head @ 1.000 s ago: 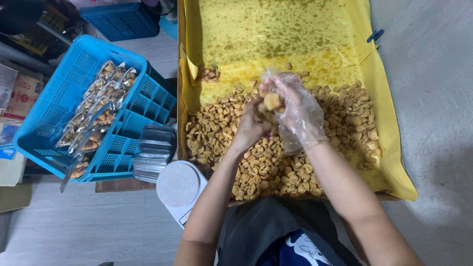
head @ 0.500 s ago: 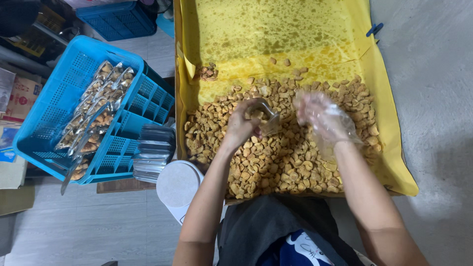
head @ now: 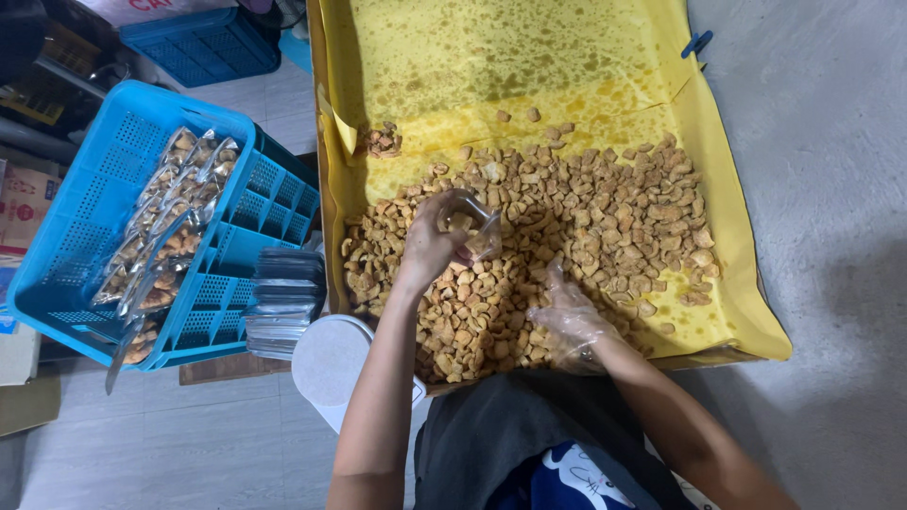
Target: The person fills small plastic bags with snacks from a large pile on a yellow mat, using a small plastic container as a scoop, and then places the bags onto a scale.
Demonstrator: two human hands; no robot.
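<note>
Far left, I log a brown cardboard box (head: 24,203) with a red printed patch, partly cut by the frame edge. Next, a bright blue perforated plastic crate (head: 90,236) on the floor, carrying a row of clear sealed packets of golden snack pieces (head: 161,236), laid overlapping from its top corner to its lower edge. A second, darker blue crate (head: 203,38) sits behind it, at the top. Just beside the first crate's right wall stands a stack of flat clear plastic bags (head: 283,302), and below that a round white lid (head: 331,364).

Centre: a large tray lined with oil-stained yellow paper (head: 529,66), its near half covered by a heap of small golden-brown fried snack pieces (head: 605,217).

My bare left hand (head: 430,246) rests over the heap, its grip closed round a small clear plastic bag (head: 477,227) with a few pieces inside.

My right hand, in a thin clear plastic glove (head: 567,321), lies lower and to the right, apart from the bag, fingers loosely spread and pressed into the pieces. Whether it has gathered any, I cannot tell.

Far right: a blue clip (head: 697,42) on the paper's edge.
</note>
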